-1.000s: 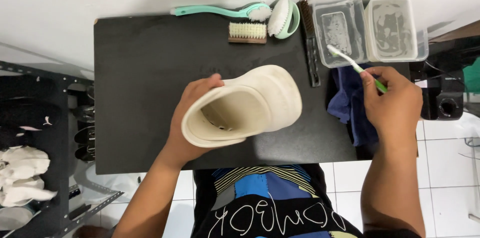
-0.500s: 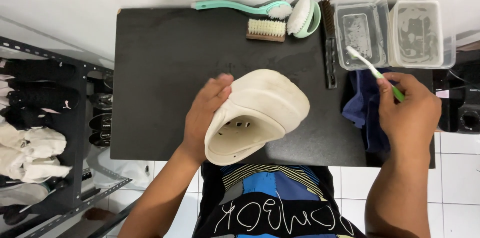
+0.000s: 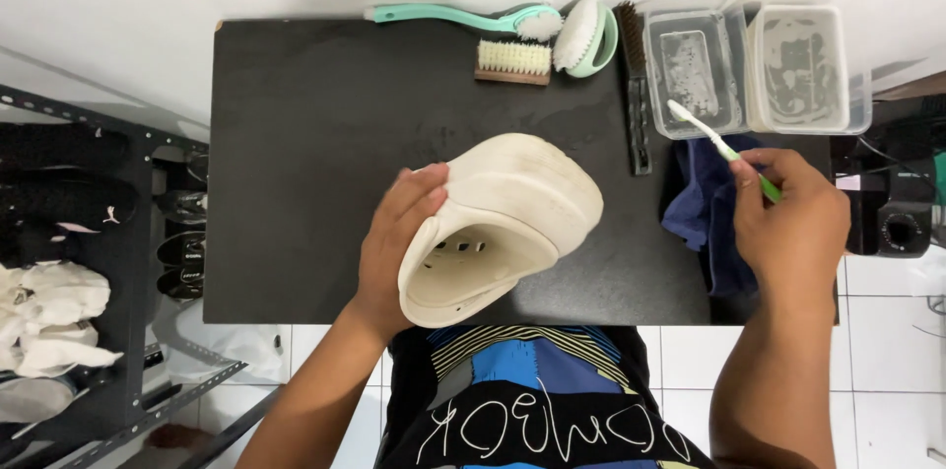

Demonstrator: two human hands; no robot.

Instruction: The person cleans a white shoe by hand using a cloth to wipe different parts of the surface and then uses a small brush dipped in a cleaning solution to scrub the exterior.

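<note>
your left hand [image 3: 399, 247] grips a cream clog shoe [image 3: 503, 223] over the near part of the black table [image 3: 296, 154], fingers curled round its left rim and thumb on the upper side, so the shoe's open cavity faces you and its toe points up and to the right. the inside looks scuffed, with small vent holes visible in the wall. your right hand [image 3: 788, 228] sits at the table's right edge, fingers bunched and pinching the green handle of a toothbrush [image 3: 719, 146]; the white bristle end points up-left, toward the nearer of two tubs. under that hand lies a crumpled dark blue cloth [image 3: 705, 218], partly off the table edge. farther back, a dark narrow brush [image 3: 636, 95] lies lengthwise just left of the tubs. two clear plastic tubs [image 3: 754, 65] stand side by side at the far right corner, both holding cloudy liquid. along the far edge: a wooden block brush [image 3: 512, 62], a teal long-handled brush [image 3: 458, 18], and a teal oval brush [image 3: 586, 35] on its side. left of the table, a metal rack [image 3: 89, 233] holds dark shoes and white cloth.
</note>
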